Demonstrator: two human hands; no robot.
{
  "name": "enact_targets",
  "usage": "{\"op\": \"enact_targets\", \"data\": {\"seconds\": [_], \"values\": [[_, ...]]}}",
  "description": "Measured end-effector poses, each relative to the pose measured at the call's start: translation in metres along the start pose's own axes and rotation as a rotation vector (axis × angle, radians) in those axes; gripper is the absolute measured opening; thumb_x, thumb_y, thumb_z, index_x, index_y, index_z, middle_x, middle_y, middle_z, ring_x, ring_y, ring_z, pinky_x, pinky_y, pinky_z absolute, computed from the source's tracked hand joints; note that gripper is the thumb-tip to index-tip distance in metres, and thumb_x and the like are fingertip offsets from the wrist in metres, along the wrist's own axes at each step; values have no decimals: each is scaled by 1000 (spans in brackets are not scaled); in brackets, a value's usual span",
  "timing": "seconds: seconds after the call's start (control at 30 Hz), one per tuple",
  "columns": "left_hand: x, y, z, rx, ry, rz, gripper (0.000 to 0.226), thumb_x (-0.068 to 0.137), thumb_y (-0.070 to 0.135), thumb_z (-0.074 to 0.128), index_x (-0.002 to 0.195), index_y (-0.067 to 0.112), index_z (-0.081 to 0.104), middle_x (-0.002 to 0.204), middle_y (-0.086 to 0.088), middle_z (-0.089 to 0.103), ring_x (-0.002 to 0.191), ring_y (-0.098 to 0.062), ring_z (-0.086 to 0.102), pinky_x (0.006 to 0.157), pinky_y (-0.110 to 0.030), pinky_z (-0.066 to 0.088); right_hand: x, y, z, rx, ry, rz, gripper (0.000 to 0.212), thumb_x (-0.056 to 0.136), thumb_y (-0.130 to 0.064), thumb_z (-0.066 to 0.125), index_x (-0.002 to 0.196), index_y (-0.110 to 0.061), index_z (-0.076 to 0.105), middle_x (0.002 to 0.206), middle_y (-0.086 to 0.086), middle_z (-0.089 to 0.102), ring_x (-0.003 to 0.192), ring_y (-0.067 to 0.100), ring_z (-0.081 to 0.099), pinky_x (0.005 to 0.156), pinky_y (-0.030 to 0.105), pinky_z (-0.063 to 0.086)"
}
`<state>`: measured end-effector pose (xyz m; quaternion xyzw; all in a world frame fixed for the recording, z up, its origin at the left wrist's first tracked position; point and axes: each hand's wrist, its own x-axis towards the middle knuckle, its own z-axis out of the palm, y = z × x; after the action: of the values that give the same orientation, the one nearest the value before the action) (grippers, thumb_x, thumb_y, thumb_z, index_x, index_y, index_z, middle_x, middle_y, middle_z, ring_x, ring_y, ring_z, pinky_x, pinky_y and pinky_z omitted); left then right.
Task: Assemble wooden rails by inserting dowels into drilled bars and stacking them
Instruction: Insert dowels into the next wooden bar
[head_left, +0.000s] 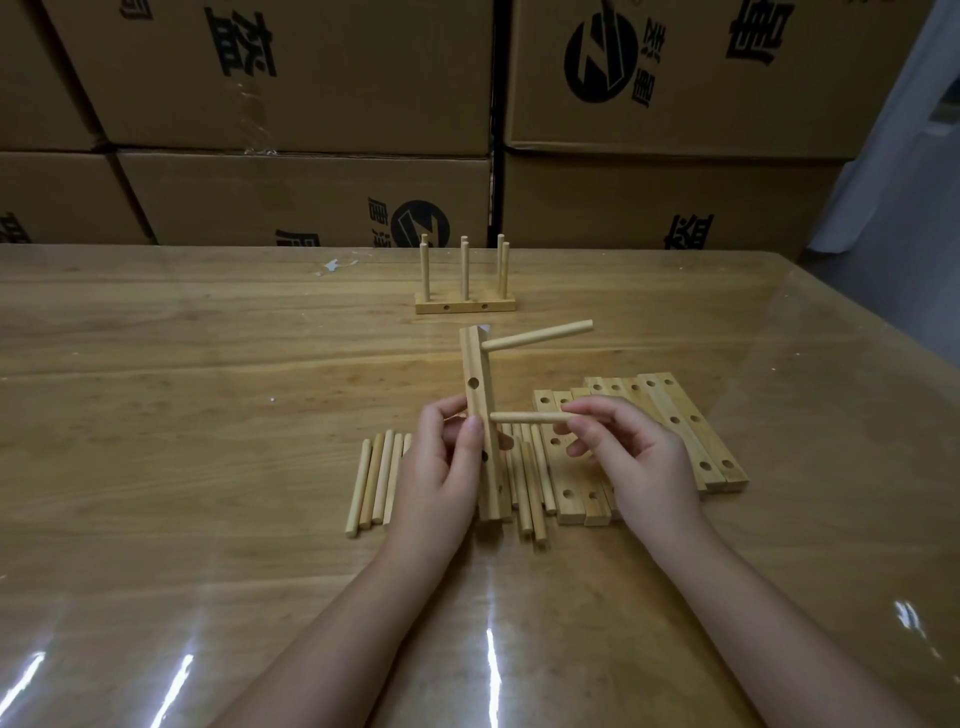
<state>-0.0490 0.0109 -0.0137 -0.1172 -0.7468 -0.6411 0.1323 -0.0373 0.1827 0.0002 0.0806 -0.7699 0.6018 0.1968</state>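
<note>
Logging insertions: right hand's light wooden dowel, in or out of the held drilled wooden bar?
Out: light wooden dowel tip visible beside drilled wooden bar.

Both bare forearms reach in from the near edge, angling toward the middle. The left hand grips a drilled bar upright, thumb across its front. Just right of it, the right hand pinches a dowel, level, between thumb and fingertips.

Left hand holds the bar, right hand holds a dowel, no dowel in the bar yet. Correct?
Not quite. The head view shows one dowel already seated near the top end of the bar. The rest holds: left hand holds the bar, right hand pinches a second dowel.
</note>
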Motion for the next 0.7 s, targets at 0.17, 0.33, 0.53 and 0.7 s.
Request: {"op": "enact_targets", "data": {"seconds": [0.17, 0.33, 0.53, 0.7], "values": [[0, 2, -2, 33, -74, 42, 24, 99, 21, 44, 115, 24, 61, 98, 11, 72, 94, -8, 66, 84, -33, 52, 0, 2, -1, -12, 9, -21, 24, 89, -9, 58, 97, -29, 68, 86, -6, 70, 70, 7, 64, 66, 14, 50], [0, 4, -3, 1, -60, 26, 22, 96, 31, 47, 112, 31, 62, 98, 5, 73, 85, -22, 68, 80, -48, 54, 1, 2, -1, -24, 14, -30, 25, 89, -10, 58, 96, -32, 67, 88, -5, 69, 72, 8, 64, 67, 16, 50], [0, 4, -5, 6, -41, 14, 26, 95, 24, 49, 117, 26, 63, 100, 6, 73, 94, -18, 68, 89, -46, 53, 1, 0, -1, -26, 17, -30, 26, 88, -9, 58, 95, -33, 67, 89, -5, 69, 71, 7, 64, 67, 16, 51], [-1, 4, -4, 33, -33, 11, 30, 96, 19, 51, 124, 19, 61, 96, 4, 74, 92, -12, 67, 89, -35, 52, 0, 0, -2, -27, 14, -31, 26, 88, -7, 58, 95, -30, 67, 88, -3, 69, 71, 9, 63, 68, 17, 51]]}}
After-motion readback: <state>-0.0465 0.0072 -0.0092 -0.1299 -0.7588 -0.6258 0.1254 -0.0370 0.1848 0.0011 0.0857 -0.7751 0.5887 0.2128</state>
